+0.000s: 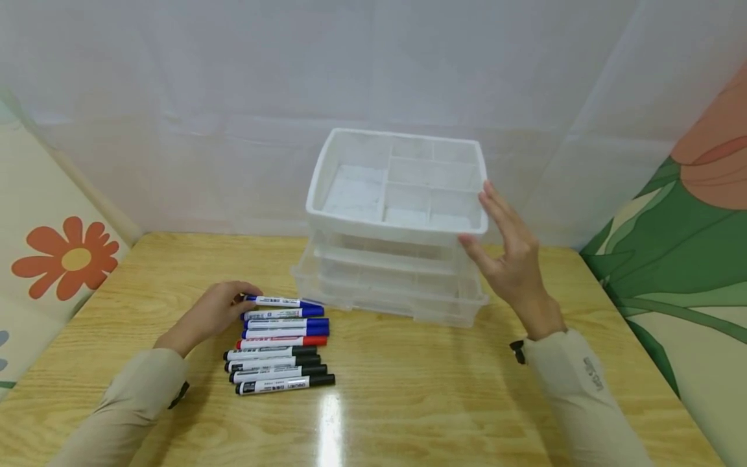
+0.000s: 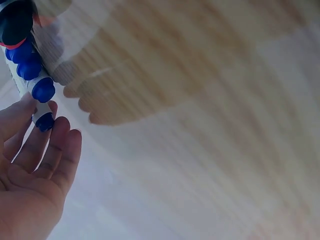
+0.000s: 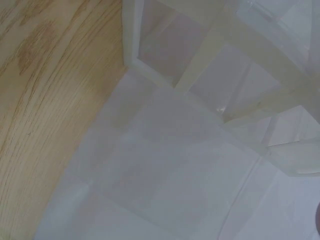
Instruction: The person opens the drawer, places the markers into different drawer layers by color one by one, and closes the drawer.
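A row of whiteboard markers lies on the wooden table, left of a white plastic drawer organizer (image 1: 397, 228). Several have blue caps, one is a red marker (image 1: 280, 342), and several are black markers (image 1: 286, 384). At the far end of the row, my left hand (image 1: 217, 310) pinches the end of a blue marker (image 1: 279, 301); thumb and fingers surround that blue end (image 2: 44, 121) in the left wrist view. My right hand (image 1: 513, 259) touches the organizer's right front corner, fingers extended. In the right wrist view the organizer (image 3: 200, 60) fills the upper right.
The organizer's top tray is divided into several compartments, and a clear lower drawer (image 1: 385, 301) juts out at the front. A white sheet (image 1: 233, 130) hangs behind the table (image 1: 397, 402). Flower-patterned panels (image 1: 64, 259) stand at both sides.
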Motion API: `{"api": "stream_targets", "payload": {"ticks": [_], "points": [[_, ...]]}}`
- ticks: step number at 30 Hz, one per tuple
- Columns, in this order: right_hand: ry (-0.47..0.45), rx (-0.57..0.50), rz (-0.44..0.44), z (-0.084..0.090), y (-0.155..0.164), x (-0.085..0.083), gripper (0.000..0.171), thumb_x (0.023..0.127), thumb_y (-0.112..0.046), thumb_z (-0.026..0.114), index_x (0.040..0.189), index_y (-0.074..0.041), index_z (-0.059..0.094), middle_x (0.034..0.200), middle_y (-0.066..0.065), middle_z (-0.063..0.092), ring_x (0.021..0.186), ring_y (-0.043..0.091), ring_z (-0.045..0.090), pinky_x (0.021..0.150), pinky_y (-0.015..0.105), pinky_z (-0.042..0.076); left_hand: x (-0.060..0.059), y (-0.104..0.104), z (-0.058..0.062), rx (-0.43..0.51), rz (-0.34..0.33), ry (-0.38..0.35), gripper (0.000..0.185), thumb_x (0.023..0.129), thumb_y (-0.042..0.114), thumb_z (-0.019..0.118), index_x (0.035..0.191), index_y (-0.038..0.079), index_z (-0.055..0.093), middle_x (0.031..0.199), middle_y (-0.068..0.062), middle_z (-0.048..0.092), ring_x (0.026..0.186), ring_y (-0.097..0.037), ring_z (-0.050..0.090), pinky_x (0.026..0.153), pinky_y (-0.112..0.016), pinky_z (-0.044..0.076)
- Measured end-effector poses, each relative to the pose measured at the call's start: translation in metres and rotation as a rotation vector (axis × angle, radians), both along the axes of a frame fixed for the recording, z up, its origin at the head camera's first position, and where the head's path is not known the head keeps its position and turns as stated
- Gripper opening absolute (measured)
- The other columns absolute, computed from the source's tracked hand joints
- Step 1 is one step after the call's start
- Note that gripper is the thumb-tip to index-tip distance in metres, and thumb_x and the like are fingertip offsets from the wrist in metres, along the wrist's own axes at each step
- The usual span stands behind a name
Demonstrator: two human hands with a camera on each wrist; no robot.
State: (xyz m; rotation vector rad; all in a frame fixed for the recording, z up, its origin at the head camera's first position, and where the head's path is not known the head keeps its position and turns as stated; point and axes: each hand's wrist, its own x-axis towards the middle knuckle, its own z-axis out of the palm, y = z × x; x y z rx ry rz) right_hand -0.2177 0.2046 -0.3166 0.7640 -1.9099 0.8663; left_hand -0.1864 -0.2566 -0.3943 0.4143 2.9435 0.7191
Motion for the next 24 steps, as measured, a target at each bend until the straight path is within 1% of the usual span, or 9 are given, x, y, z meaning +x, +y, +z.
{"api": "stream_targets", "payload": {"ticks": [3,6,12,17,24], "points": [[0.001,0.002,-0.003,-0.001,0.0,0.0,0.07,0.094,-0.051,0.061,0.133,0.008,0.055,0.147,0.02,0.05,0.136,0.037,0.049,0.116,0.036,0.039,0.002,0.001,0.0,0.003,-0.01,0.026,0.022,0.094,0.002,0.064,0.116,-0.001,0.069,0.105,-0.016,0.071,0.082,-0.018,0.06,0.07,-0.034,0.051],[0.005,0.001,-0.001,-0.001,0.0,0.0,0.07,0.095,-0.051,0.061,0.133,0.008,0.055,0.146,0.021,0.05,0.136,0.037,0.05,0.116,0.036,0.039,0.004,0.002,0.001,0.013,-0.011,0.046,0.022,0.094,0.001,0.064,0.115,-0.002,0.069,0.107,-0.017,0.071,0.084,-0.02,0.063,0.071,-0.037,0.054],[0.015,-0.002,0.007,0.0,-0.001,-0.001,0.069,0.095,-0.05,0.062,0.133,0.008,0.055,0.146,0.021,0.051,0.135,0.036,0.05,0.116,0.036,0.04,0.012,0.007,0.002,0.047,-0.005,0.064,0.022,0.095,0.002,0.064,0.116,0.0,0.069,0.114,-0.018,0.071,0.098,-0.027,0.066,0.083,-0.049,0.056],[0.013,-0.001,0.004,0.0,-0.001,-0.001,0.07,0.095,-0.05,0.062,0.133,0.007,0.055,0.146,0.02,0.05,0.136,0.036,0.05,0.116,0.035,0.04,0.02,0.012,0.004,0.058,-0.018,0.091,0.022,0.094,0.002,0.064,0.115,0.002,0.07,0.116,-0.018,0.07,0.099,-0.028,0.066,0.084,-0.049,0.056],[0.006,0.0,0.0,0.0,0.0,-0.001,0.071,0.094,-0.051,0.061,0.133,0.007,0.055,0.146,0.02,0.05,0.136,0.037,0.05,0.116,0.036,0.039,0.029,0.019,0.01,0.073,-0.045,0.156,0.023,0.093,0.001,0.065,0.115,0.002,0.07,0.117,-0.017,0.07,0.102,-0.033,0.068,0.086,-0.052,0.056]]}}
